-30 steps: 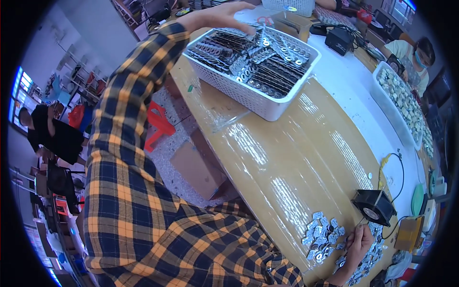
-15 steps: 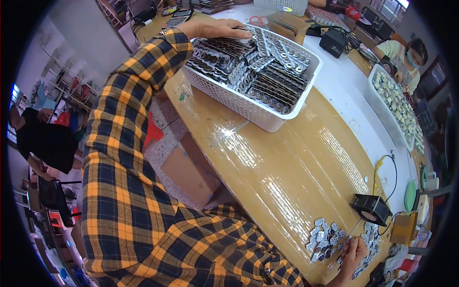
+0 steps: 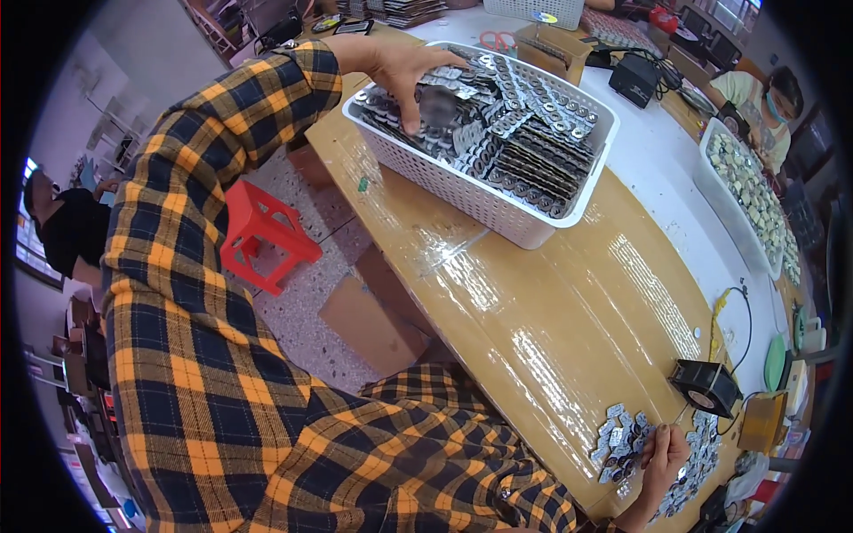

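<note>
My left hand [image 3: 402, 75] is over the left end of a white perforated basket [image 3: 462, 189], thumb and fingers spread apart across strips of small silvery pieces with dark rings [image 3: 542, 164]. The strips are packed in rows, some on edge and some lying flat; a blurred patch beside the thumb hides detail. At the lower right, my right hand [image 3: 665, 455] is closed, its fingertips pressed together. Whatever it may hold is too small to make out. It is between a small pile of loose silvery pieces [image 3: 621, 441] and a second spread of them [image 3: 700, 462].
A black box-shaped fan [image 3: 705, 387] stands by the right-hand pile. Beyond the wooden table [image 3: 533, 293], a person [image 3: 760, 115] sits near a clear bin of pale pieces [image 3: 742, 200]. A red stool [image 3: 263, 238] and cardboard [image 3: 371, 326] are on the floor at left.
My left thumb has spread away from the fingers and come down over the strips at the basket's near left. My right hand stays closed by the loose pieces. The view has shifted slightly.
</note>
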Motion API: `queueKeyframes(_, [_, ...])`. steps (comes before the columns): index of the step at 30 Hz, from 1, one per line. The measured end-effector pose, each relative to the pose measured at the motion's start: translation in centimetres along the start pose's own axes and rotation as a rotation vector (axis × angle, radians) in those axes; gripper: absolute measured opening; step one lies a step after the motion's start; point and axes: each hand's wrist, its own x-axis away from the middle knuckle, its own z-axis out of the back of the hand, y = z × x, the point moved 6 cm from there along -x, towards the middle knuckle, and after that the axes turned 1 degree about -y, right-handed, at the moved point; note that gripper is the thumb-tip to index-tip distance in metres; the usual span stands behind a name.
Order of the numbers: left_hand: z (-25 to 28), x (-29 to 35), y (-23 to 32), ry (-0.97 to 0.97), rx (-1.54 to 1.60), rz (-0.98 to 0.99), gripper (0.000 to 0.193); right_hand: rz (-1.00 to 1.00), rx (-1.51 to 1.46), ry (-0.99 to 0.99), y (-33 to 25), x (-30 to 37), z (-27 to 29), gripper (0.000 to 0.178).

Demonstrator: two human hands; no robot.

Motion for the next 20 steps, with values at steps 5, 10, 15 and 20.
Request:
queueKeyframes(5, [0.8,-0.8,-2.1,0.118,-0.064,0.04,0.11,-0.02,-0.002,0.035,0.2,-0.1,-0.3,0.034])
queueKeyframes(10, [1.2,-1.6,-1.8,0.171,-0.042,0.004,0.1,-0.014,-0.009,0.052,0.9,0.1,0.3,0.035])
queueKeyframes(15, [2.2,-1.7,-1.6,0.226,0.089,0.034,0.083,-0.01,-0.018,0.044,0.5,-0.1,-0.2,0.035])
queueKeyframes(20, [2.6,-1.5,-0.8,0.308,-0.205,0.048,0.077,-0.019,-0.029,0.099,1.2,0.3,-0.1,0.033])
